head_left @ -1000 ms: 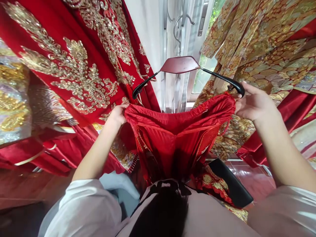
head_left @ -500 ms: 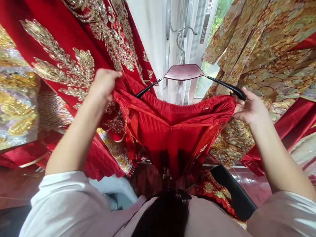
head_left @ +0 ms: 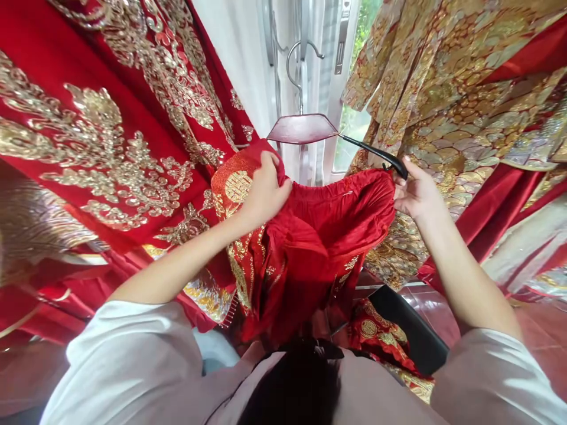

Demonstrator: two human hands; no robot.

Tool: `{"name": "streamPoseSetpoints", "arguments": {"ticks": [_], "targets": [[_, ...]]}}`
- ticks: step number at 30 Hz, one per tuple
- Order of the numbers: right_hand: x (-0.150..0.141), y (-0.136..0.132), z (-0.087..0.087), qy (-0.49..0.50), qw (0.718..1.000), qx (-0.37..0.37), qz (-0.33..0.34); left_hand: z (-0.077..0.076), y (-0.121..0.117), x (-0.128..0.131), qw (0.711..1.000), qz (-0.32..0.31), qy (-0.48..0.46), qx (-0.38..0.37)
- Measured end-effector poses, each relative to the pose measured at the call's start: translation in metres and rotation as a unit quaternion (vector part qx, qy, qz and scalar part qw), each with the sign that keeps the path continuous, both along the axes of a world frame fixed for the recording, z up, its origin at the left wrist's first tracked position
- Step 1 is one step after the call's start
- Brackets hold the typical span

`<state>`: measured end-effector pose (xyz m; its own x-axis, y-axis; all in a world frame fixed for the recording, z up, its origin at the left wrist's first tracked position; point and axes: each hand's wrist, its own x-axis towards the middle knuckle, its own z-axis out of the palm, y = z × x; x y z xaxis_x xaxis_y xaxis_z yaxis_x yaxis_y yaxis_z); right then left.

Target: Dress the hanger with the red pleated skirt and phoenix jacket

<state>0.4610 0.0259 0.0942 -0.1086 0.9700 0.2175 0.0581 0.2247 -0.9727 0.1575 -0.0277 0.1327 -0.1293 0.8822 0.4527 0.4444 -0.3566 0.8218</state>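
Left hand moved inward; garment partly hides hanger.

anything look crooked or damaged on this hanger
The red garment looks lopsided on the hanger: cloth hides the hanger's left end, while its right end is bare by the right hand. No damage shows.

2 hands | red garment gripped | hanger above | gold-patterned garment right
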Motion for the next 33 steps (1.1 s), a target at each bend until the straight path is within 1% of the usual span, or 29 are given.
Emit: {"name": "streamPoseSetpoints", "arguments": {"ticks": [1,2,3,4,5,6,8,10,11,12,13,14,16,18,21,23,24,25,27,28,30,32,33], "targets": [[0.002,0.001,-0.001,0.043,0.999,-0.024,0.001,-0.012,0.000,0.004,1.000,0.005,0.009,0.006],[0.003,0.003,-0.002,0.081,0.996,-0.043,0.003,-0.020,-0.001,0.007,0.999,0.014,0.033,0.007],[0.004,0.004,-0.003,0.105,0.993,-0.055,0.005,-0.024,-0.003,0.009,0.997,0.025,0.069,0.003],[0.005,0.006,-0.005,0.113,0.992,-0.059,0.008,-0.022,-0.005,0.012,0.993,0.035,0.112,0.003],[0.005,0.007,-0.006,0.117,0.991,-0.060,0.012,-0.016,-0.006,0.015,0.986,0.039,0.159,0.009],[0.005,0.008,-0.008,0.123,0.990,-0.061,0.015,-0.007,-0.006,0.020,0.978,0.036,0.204,0.025],[0.004,0.009,-0.009,0.136,0.989,-0.063,0.016,0.020,0.000,0.034,0.953,0.005,0.292,0.086],[0.003,0.007,-0.008,0.135,0.989,-0.064,0.017,0.048,0.015,0.050,0.911,-0.035,0.374,0.168],[0.002,0.005,-0.007,0.132,0.989,-0.067,0.019,0.060,0.026,0.058,0.889,-0.052,0.406,0.204],[0.001,0.004,-0.006,0.132,0.988,-0.072,0.021,0.068,0.038,0.064,0.878,-0.068,0.418,0.224],[0.000,0.002,-0.005,0.135,0.987,-0.079,0.022,0.074,0.051,0.069,0.874,-0.085,0.421,0.226],[-0.001,0.000,-0.004,0.142,0.986,-0.085,0.024,0.076,0.062,0.073,0.878,-0.097,0.417,0.214],[0.001,-0.005,-0.003,0.148,0.984,-0.095,0.030,0.074,0.080,0.078,0.892,-0.114,0.405,0.167],[0.007,-0.010,-0.002,0.129,0.986,-0.098,0.040,0.069,0.089,0.079,0.903,-0.120,0.391,0.129],[0.024,-0.020,0.003,0.057,0.992,-0.092,0.069,0.068,0.086,0.077,0.915,-0.145,0.361,0.102],[0.035,-0.025,0.011,-0.018,0.992,-0.094,0.084,0.071,0.080,0.076,0.919,-0.163,0.348,0.089],[0.038,-0.027,0.017,-0.057,0.990,-0.098,0.079,0.074,0.078,0.075,0.920,-0.170,0.344,0.084],[0.040,-0.028,0.024,-0.094,0.989,-0.100,0.060,0.076,0.076,0.075,0.919,-0.174,0.343,0.081],[0.040,-0.026,0.042,-0.168,0.981,-0.098,-0.012,0.079,0.074,0.074,0.916,-0.175,0.352,0.082],[0.039,-0.024,0.053,-0.202,0.973,-0.093,-0.068,0.079,0.075,0.074,0.912,-0.172,0.361,0.086],[0.035,-0.020,0.078,-0.252,0.946,-0.072,-0.190,0.078,0.078,0.076,0.902,-0.159,0.389,0.099],[0.028,-0.017,0.107,-0.258,0.923,-0.019,-0.285,0.076,0.083,0.080,0.891,-0.133,0.419,0.115],[0.022,-0.018,0.122,-0.252,0.916,0.028,-0.311,0.074,0.086,0.082,0.885,-0.112,0.435,0.121]]}}
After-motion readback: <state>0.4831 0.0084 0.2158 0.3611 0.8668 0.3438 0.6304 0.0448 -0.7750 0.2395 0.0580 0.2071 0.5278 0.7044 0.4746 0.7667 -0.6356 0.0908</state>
